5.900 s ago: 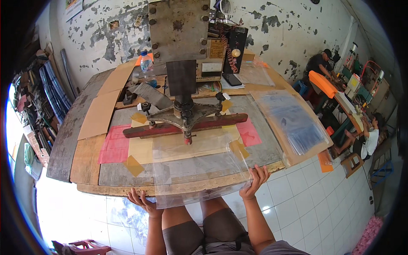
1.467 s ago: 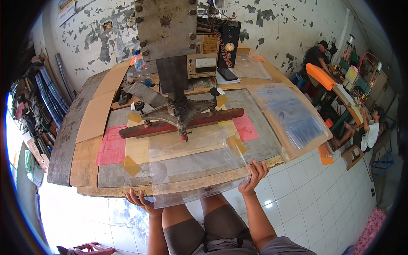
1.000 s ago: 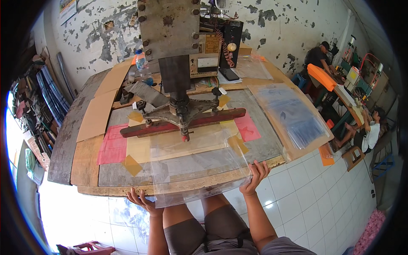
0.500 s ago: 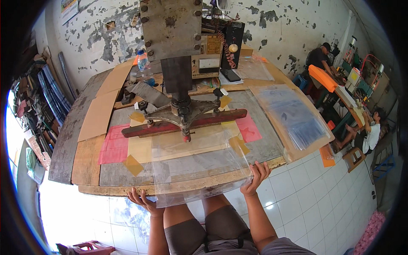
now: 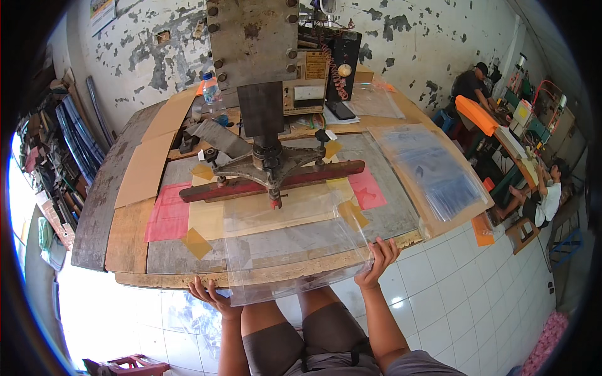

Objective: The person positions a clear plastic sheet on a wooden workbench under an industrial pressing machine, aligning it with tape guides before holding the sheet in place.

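Observation:
A clear plastic sheet [image 5: 295,254] lies over the near part of the press bed, its front edge hanging past the wooden table edge. My left hand [image 5: 214,299] is at the sheet's near left corner, thumb side against the plastic and fingers pointing up beside the table edge. At the right side my right hand [image 5: 375,262] grips the sheet's near right corner, fingers curled upward. The sheet's far end reaches toward the red press bar [image 5: 269,183], which hangs from a metal bracket [image 5: 271,164] above a yellowish mat [image 5: 251,216] with pink pieces at both ends.
A stack of clear plastic sheets [image 5: 426,169] rests on a board at the right. Cardboard [image 5: 147,169] covers the left side. Behind the press are a water bottle [image 5: 211,91] and phone [image 5: 339,111]. Two people work at an orange-topped bench [image 5: 475,114] on the far right.

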`<move>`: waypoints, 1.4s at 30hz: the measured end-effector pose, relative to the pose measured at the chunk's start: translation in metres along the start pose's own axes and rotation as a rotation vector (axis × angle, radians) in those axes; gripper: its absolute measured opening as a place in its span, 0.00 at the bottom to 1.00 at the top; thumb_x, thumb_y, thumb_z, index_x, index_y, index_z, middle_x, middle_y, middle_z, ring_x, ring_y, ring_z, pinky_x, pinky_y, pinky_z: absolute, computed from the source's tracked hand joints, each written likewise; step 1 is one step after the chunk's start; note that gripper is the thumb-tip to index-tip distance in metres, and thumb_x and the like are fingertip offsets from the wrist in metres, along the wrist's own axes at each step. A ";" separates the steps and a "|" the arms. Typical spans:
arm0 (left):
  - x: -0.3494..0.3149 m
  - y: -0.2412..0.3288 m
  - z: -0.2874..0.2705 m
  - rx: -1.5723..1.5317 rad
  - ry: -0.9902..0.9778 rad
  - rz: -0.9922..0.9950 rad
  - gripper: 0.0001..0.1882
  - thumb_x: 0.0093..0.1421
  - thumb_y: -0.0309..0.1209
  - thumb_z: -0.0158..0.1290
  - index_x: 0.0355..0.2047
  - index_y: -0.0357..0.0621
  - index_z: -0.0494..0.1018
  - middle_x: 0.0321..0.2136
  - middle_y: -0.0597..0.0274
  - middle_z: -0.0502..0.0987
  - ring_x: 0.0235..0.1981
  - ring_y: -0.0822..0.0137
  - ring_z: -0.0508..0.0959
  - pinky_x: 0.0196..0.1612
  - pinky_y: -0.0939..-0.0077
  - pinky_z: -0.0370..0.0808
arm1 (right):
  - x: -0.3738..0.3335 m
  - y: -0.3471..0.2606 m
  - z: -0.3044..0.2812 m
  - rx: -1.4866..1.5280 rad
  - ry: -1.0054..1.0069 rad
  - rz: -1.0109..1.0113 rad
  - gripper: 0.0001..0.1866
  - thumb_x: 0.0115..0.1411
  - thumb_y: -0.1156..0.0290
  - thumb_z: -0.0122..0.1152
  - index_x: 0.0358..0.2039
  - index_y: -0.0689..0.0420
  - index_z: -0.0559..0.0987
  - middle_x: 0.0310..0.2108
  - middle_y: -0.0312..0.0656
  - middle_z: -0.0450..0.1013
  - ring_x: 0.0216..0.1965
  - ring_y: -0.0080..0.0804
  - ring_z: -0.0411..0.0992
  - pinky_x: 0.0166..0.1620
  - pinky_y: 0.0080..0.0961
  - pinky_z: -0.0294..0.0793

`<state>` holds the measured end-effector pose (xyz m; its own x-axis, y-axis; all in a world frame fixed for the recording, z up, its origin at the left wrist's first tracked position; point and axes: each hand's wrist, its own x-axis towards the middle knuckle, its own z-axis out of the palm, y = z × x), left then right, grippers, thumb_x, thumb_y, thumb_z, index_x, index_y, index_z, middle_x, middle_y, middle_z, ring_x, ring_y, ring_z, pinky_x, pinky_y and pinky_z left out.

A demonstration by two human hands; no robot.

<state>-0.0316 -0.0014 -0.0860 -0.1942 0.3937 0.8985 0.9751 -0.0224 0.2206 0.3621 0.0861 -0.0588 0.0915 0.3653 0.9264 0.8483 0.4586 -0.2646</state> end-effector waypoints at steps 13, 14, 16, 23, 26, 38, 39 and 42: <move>0.002 0.002 0.000 0.005 0.006 -0.002 0.47 0.53 0.56 0.66 0.66 0.51 0.56 0.69 0.38 0.55 0.72 0.31 0.50 0.69 0.24 0.47 | 0.000 0.000 0.000 0.001 -0.001 0.005 0.26 0.71 0.54 0.37 0.53 0.58 0.77 0.59 0.49 0.69 0.69 0.56 0.55 0.71 0.61 0.41; 0.001 0.001 0.000 0.007 0.006 -0.004 0.47 0.53 0.55 0.66 0.65 0.51 0.56 0.69 0.38 0.55 0.72 0.31 0.50 0.69 0.24 0.47 | 0.001 -0.001 0.000 0.003 0.000 0.003 0.27 0.71 0.53 0.36 0.53 0.58 0.77 0.59 0.49 0.69 0.69 0.56 0.55 0.71 0.61 0.41; -0.001 -0.001 0.001 0.010 0.006 -0.006 0.47 0.53 0.55 0.66 0.65 0.51 0.56 0.69 0.38 0.55 0.72 0.31 0.50 0.69 0.24 0.47 | 0.000 0.000 0.000 -0.009 -0.007 0.004 0.27 0.71 0.54 0.36 0.53 0.59 0.77 0.59 0.49 0.70 0.69 0.56 0.55 0.71 0.61 0.41; 0.002 0.002 0.000 -0.010 0.013 -0.001 0.47 0.53 0.54 0.67 0.65 0.51 0.56 0.69 0.39 0.56 0.72 0.32 0.50 0.70 0.25 0.46 | 0.000 0.000 0.000 0.009 -0.002 0.007 0.26 0.70 0.55 0.37 0.53 0.59 0.77 0.59 0.49 0.70 0.69 0.56 0.55 0.72 0.61 0.39; 0.001 0.001 0.000 -0.010 0.008 -0.006 0.48 0.53 0.55 0.67 0.66 0.51 0.56 0.69 0.39 0.55 0.72 0.32 0.50 0.70 0.25 0.46 | -0.001 0.000 0.000 0.000 -0.006 0.013 0.26 0.70 0.54 0.37 0.53 0.58 0.77 0.59 0.49 0.70 0.69 0.56 0.55 0.72 0.61 0.38; 0.002 0.002 0.000 -0.003 0.026 0.004 0.46 0.54 0.55 0.66 0.65 0.50 0.58 0.70 0.40 0.56 0.73 0.33 0.50 0.70 0.27 0.48 | -0.003 0.001 0.001 -0.006 -0.009 0.020 0.25 0.70 0.55 0.37 0.54 0.57 0.77 0.60 0.48 0.70 0.70 0.55 0.55 0.73 0.60 0.34; 0.002 0.002 0.000 -0.004 0.026 0.005 0.46 0.54 0.55 0.66 0.65 0.49 0.58 0.70 0.40 0.56 0.73 0.33 0.50 0.70 0.27 0.48 | -0.003 0.001 0.001 -0.005 -0.009 0.019 0.25 0.70 0.56 0.37 0.54 0.57 0.77 0.60 0.48 0.70 0.70 0.55 0.55 0.73 0.60 0.34; 0.001 0.001 0.001 -0.005 0.026 0.007 0.46 0.53 0.55 0.66 0.65 0.49 0.58 0.70 0.40 0.56 0.73 0.33 0.50 0.70 0.27 0.48 | -0.003 0.001 0.001 -0.005 -0.010 0.018 0.25 0.70 0.57 0.37 0.54 0.57 0.77 0.60 0.48 0.70 0.70 0.55 0.55 0.73 0.60 0.33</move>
<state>-0.0305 -0.0003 -0.0846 -0.1899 0.3696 0.9096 0.9760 -0.0299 0.2159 0.3623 0.0861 -0.0617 0.1020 0.3813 0.9188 0.8492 0.4477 -0.2800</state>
